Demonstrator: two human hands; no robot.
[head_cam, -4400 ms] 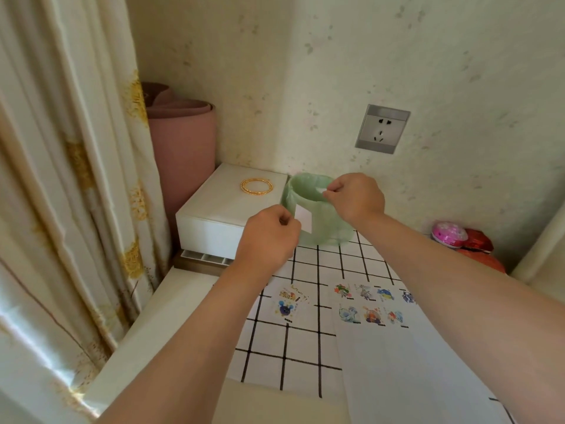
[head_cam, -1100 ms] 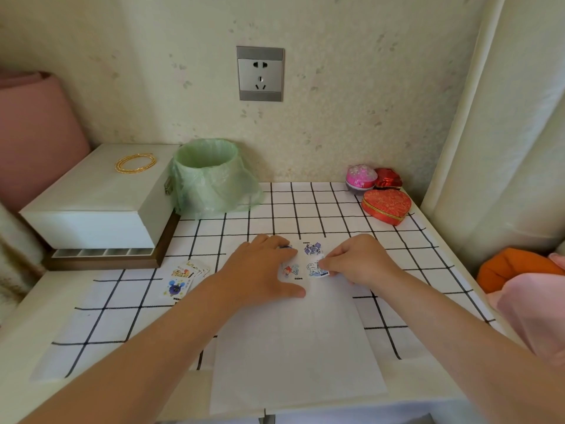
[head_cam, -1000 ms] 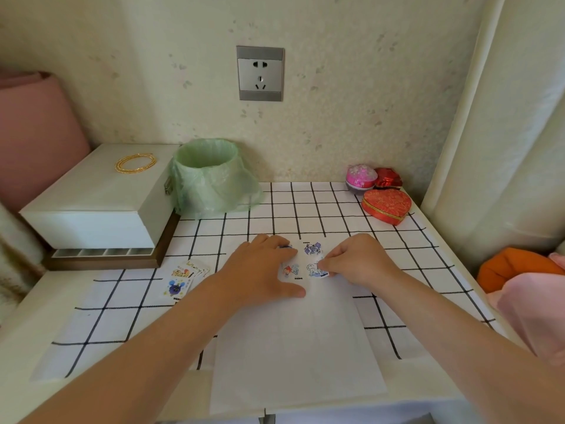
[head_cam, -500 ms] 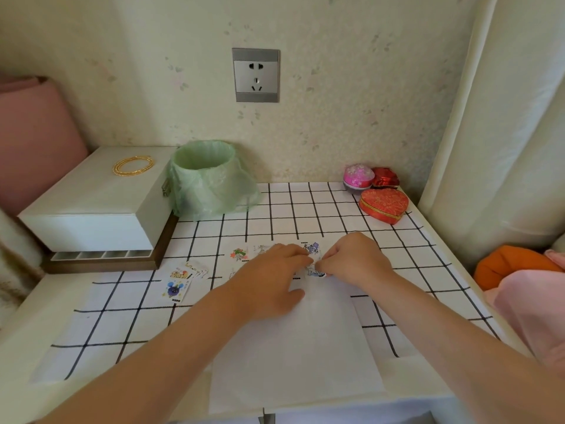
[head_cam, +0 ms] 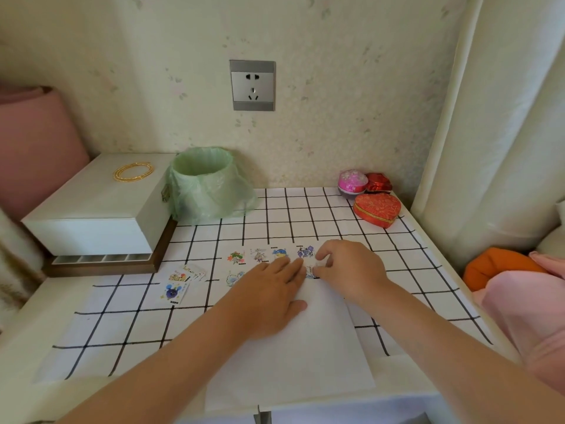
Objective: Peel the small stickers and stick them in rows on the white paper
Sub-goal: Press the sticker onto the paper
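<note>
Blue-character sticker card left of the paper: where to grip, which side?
Probably take the blue-character sticker card by its near short edge, coming from the near left with a fingertip pinch. It lies flat on the gridded cloth, so only edges offer purchase, and its far end meets the fanned sticker stack.

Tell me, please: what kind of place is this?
Probably a room at home, perhaps a bedroom corner: a socket in a wallpapered wall, a curtain at the right, and gold bangles on a white box.
</note>
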